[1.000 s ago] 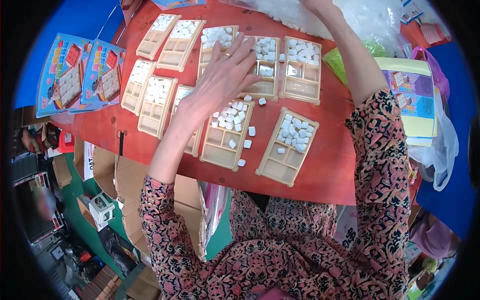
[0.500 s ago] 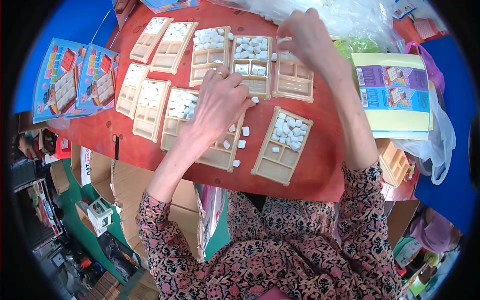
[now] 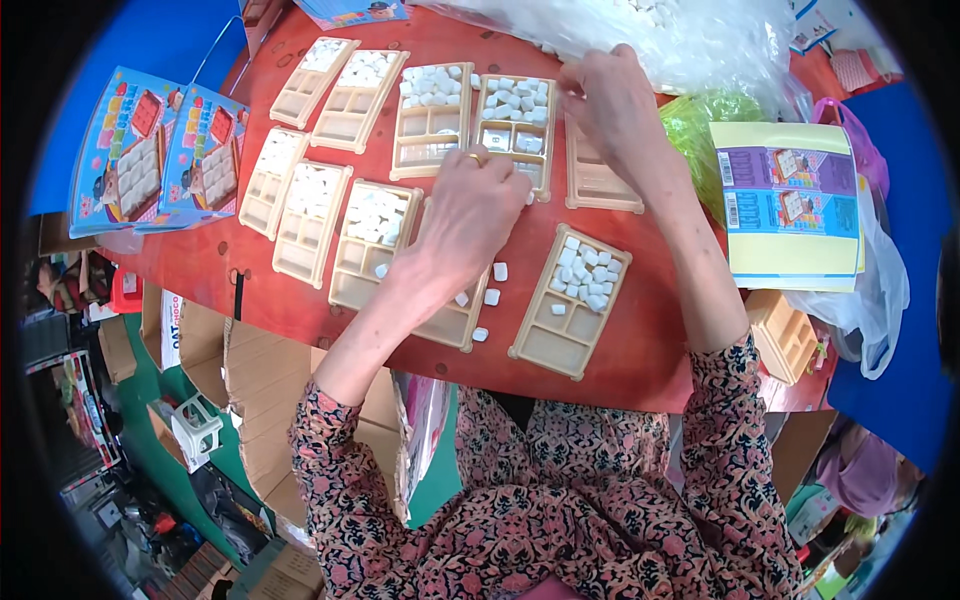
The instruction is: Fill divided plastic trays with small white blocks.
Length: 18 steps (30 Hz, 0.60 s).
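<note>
Several beige divided trays (image 3: 360,130) lie on the red table, many with small white marshmallow-like pieces (image 3: 375,215) in the large upper compartment. My left hand (image 3: 465,215) reaches over the middle trays, its fingers curled in at the lower edge of a filled tray (image 3: 548,172). Whatever it pinches is hidden beneath it. Loose white pieces (image 3: 492,297) lie by a tray partly under that hand. My right hand (image 3: 618,110) has its fingers bent together over the top of a tray (image 3: 605,188); its fingertips' contents cannot be made out. Nearer me sits a separate tray (image 3: 555,335), part filled.
Blue printed boxes (image 3: 130,160) stand at the left. Clear plastic bags (image 3: 690,50) cover the far right, beside a green bag (image 3: 690,125). Printed card sheets (image 3: 790,245) lie at right, above stacked beige trays (image 3: 782,335). An open cardboard box (image 3: 265,390) is below the table's edge.
The view has shifted slightly. My left hand has moved a little to the right over the trays. My right hand has come slightly lower, staying above its tray.
</note>
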Available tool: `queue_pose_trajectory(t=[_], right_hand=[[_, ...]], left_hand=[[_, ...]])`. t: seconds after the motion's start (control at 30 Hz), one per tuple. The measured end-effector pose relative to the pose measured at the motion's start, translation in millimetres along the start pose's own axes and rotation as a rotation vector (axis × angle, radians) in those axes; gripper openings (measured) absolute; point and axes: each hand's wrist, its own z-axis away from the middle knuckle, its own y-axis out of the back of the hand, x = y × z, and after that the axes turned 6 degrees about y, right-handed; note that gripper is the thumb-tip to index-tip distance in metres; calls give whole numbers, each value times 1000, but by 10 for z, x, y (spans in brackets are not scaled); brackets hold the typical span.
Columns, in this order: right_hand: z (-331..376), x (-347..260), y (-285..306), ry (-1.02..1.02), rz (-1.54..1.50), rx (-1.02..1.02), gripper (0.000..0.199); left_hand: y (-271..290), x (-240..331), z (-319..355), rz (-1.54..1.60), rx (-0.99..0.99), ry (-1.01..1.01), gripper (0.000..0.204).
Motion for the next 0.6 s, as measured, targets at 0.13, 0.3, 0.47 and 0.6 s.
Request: queue_pose_trajectory(t=[0.13, 0.3, 0.47, 0.6], right_hand=[[-259, -14, -100, -71, -391, -52, 4], [-304, -121, -367, 92, -116, -269, 18], [-283, -17, -212, 32, -322, -62, 21], [-188, 142, -90, -92, -270, -55, 21]], left_hand=[[136, -76, -123, 163, 105, 161, 6], [68, -372, -287, 155, 141, 310, 12], [-36, -445, -438, 185, 146, 294, 15], [-66, -472, -557, 143, 141, 276, 16]])
